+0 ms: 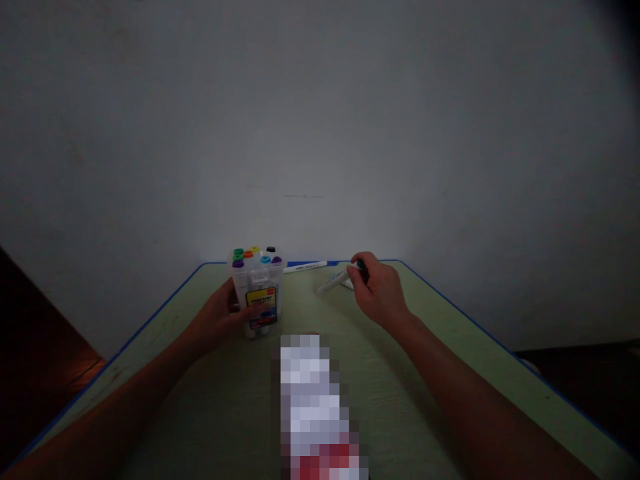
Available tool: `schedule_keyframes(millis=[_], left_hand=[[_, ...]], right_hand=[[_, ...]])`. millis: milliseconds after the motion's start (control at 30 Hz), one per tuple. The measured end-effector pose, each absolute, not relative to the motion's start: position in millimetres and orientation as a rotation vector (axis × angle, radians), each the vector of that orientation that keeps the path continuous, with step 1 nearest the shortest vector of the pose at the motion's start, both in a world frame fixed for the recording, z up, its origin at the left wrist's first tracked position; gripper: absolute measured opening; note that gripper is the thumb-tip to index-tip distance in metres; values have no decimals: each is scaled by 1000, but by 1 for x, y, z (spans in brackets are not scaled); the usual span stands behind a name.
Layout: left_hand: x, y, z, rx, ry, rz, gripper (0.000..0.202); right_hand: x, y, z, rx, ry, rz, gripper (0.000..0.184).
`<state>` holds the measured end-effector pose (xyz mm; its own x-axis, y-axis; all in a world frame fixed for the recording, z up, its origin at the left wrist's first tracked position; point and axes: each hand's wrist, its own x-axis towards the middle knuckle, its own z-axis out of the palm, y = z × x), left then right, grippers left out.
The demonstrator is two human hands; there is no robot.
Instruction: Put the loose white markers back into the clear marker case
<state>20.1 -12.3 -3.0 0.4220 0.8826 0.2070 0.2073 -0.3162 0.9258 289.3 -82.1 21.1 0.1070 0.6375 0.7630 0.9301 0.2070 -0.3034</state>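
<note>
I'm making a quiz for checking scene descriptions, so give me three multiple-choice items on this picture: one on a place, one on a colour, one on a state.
1. Which hand touches the clear plastic marker case? A) left B) right C) neither
2. What colour is the table's edging? A) red B) blue C) black
3. How is the white marker at the table's far edge placed? A) upright B) held in a hand C) lying flat

Answers: 1 A, the left hand is against the case's side. 2 B, a blue strip runs along the edge. 3 C, it lies on the tabletop, while the right hand holds another white marker.

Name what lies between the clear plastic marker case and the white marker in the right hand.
The head view shows another white marker lying on the green tabletop, near the far edge.
</note>
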Motion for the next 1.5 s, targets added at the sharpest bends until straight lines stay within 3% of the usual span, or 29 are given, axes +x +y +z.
schedule_keyframes(millis=[1500], left_hand=[[21,-12,-2,1777,966,935,54]], right_hand=[[288,-82,21,-1537,-1618,-438,21]])
